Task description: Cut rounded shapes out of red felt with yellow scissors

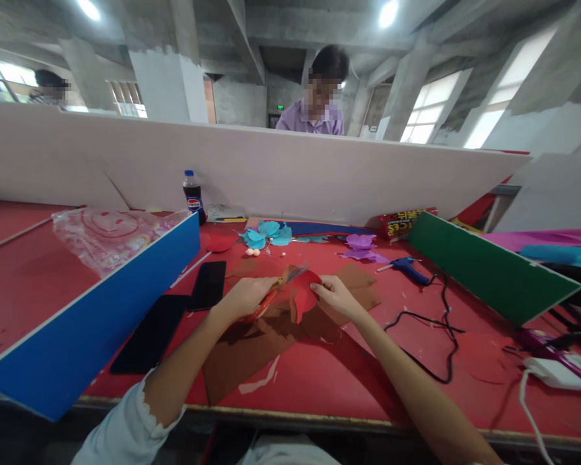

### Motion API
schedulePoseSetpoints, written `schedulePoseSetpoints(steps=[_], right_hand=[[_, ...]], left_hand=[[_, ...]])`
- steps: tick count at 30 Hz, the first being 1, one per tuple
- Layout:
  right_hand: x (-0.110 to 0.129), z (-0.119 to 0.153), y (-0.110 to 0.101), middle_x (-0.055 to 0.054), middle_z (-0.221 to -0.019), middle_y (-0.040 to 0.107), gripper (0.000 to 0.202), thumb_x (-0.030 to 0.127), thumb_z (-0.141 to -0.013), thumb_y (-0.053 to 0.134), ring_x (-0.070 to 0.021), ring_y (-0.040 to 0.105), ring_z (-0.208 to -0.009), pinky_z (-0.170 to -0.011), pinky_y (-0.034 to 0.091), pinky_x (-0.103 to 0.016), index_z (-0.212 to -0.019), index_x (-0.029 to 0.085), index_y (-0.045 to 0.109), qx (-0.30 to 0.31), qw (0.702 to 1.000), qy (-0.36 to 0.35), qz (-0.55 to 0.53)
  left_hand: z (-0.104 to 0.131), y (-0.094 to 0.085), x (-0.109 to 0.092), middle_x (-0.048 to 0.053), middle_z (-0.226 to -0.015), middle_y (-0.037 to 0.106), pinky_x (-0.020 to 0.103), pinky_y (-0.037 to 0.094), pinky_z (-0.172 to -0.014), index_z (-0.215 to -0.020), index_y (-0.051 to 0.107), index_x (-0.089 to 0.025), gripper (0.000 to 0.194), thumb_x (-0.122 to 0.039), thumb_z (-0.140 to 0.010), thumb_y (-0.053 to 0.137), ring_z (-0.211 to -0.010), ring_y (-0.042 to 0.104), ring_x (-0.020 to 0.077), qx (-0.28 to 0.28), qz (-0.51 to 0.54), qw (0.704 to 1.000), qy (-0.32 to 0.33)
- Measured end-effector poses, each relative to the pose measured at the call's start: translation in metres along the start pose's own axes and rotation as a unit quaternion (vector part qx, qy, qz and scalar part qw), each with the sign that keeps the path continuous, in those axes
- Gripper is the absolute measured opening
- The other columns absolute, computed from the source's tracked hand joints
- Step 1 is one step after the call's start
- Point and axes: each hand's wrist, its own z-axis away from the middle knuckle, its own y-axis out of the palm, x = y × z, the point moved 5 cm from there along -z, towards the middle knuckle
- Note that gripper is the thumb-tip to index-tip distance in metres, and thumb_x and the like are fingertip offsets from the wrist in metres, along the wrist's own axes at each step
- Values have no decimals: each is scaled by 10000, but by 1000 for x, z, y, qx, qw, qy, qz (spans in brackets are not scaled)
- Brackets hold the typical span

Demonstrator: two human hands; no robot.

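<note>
Near the middle of the red table, my left hand is closed round the orange handles of a pair of scissors. The scissor blades point up and to the right, beside the upper left edge of a red paper piece. My right hand pinches that paper at its right edge, between thumb and fingers. Under both hands lie brown sheets, partly covered by the paper and scissors. A thin pale paper strip rests at the front of the brown sheet.
A blue board and two dark phone-like slabs lie left. Behind are a cola bottle, blue flowers and purple petals. Right are a glue gun, black cable and green board. A person is beyond the partition.
</note>
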Motion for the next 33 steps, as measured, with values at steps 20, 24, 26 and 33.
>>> schedulePoseSetpoints(steps=[20, 24, 26, 33], right_hand=[[-2, 0, -12, 37, -551, 366, 195, 240, -736, 371, -84, 322, -520, -491, 242, -210, -563, 160, 414, -5, 996, -5, 94], [-6, -1, -16, 43, -524, 344, 187, 230, -720, 383, -84, 306, -507, -482, 222, -216, -544, 167, 382, 0, 992, -3, 129], [-7, -1, -16, 45, -523, 348, 186, 227, -718, 388, -83, 308, -507, -485, 223, -218, -542, 169, 381, 11, 991, -4, 136], [-11, 0, -17, 54, -495, 316, 209, 220, -719, 383, -72, 281, -480, -469, 201, -219, -518, 170, 357, 43, 988, 11, 148]], left_hand=[[4, -6, 5, 53, -995, 619, 233, 402, -746, -1078, 507, -220, 327, -310, -767, 464, -922, 565, 192, 11, 12, 1000, -18], [5, -9, 5, 50, -976, 627, 229, 398, -727, -1074, 519, -225, 354, -370, -755, 474, -914, 565, 197, 21, 16, 999, -33], [5, -10, 5, 48, -958, 631, 223, 393, -708, -1059, 530, -226, 349, -387, -756, 467, -895, 570, 193, 24, 12, 999, -37], [5, -6, 8, 37, -790, 645, 227, 368, -598, -896, 566, -220, 230, -358, -774, 428, -762, 593, 191, 42, -63, 996, -39]])
